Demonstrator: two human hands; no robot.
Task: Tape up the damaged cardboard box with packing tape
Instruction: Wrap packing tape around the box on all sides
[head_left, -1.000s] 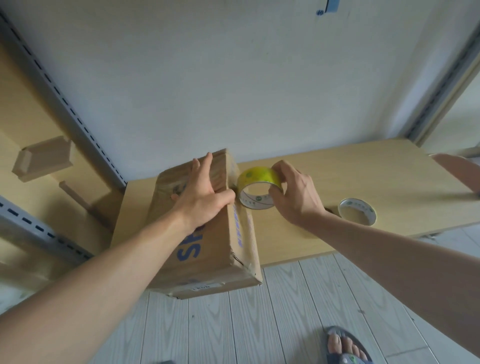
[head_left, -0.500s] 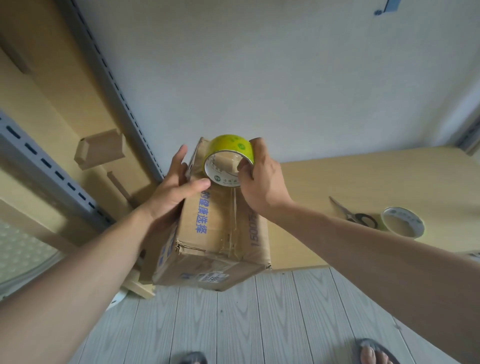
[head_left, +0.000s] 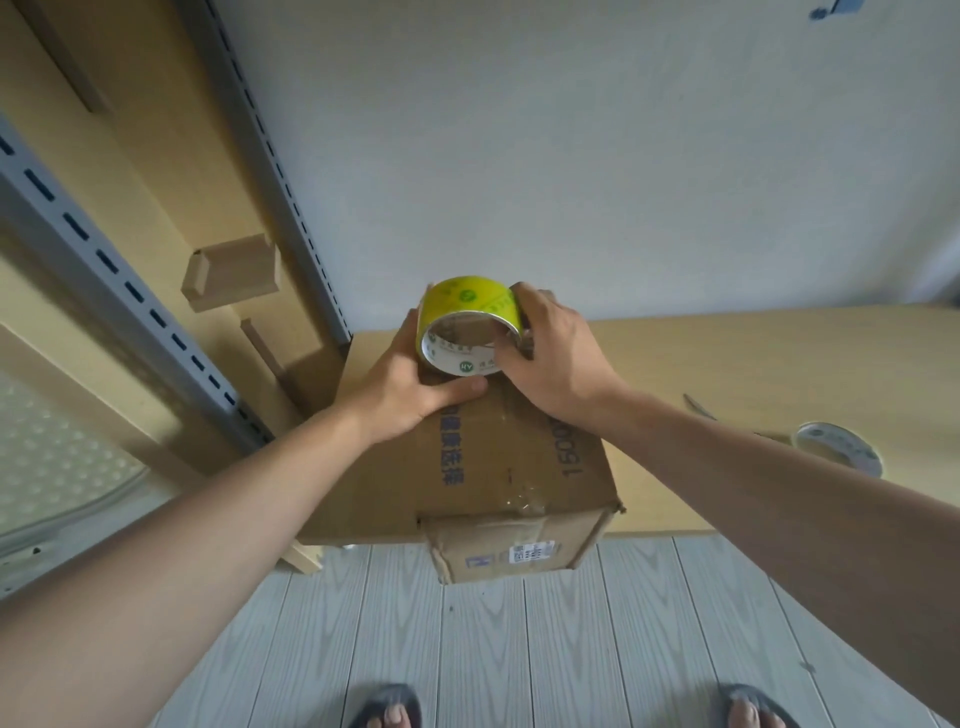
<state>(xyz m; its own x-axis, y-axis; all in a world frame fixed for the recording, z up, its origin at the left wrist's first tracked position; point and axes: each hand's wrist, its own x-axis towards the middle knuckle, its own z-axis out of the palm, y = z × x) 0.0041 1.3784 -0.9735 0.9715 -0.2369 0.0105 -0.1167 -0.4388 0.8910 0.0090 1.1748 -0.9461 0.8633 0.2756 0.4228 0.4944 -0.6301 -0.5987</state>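
Pale grey wall (head_left: 571, 156) behind, light wood table (head_left: 753, 353) running along it, grey plank floor (head_left: 519, 649) below. Cardboard box (head_left: 493, 467) sits at table's left end, long side pointing at the camera, near end overhanging the table edge above the floor. Blue print on top. Clear tape strip down the middle of the top, wrinkled nr the front edge. Front face has a small label, and its flap looks torn and loose at bottom left.

Yellow tape roll (head_left: 467, 312) is upright on the far part of the box top, white core facing camera. R hand (head_left: 556, 358) is clamped on it: thumb hooked inside the core, other fingers curled over the outer right side. L hand (head_left: 400, 389) lies flat on the box top just left of the roll, thumb stretched out under the roll, fingers straight alongside its left edge w/ tips hidden behind it.

Spare roll (head_left: 836, 447) lies flat on the table, well right of the box, partly behind R forearm. Thin metal blade tip (head_left: 698, 405) shows nr it. Slotted metal rail (head_left: 130, 296) and small wood block (head_left: 234, 278) at left. Two feet in sandals (head_left: 387, 706) at bottom edge.
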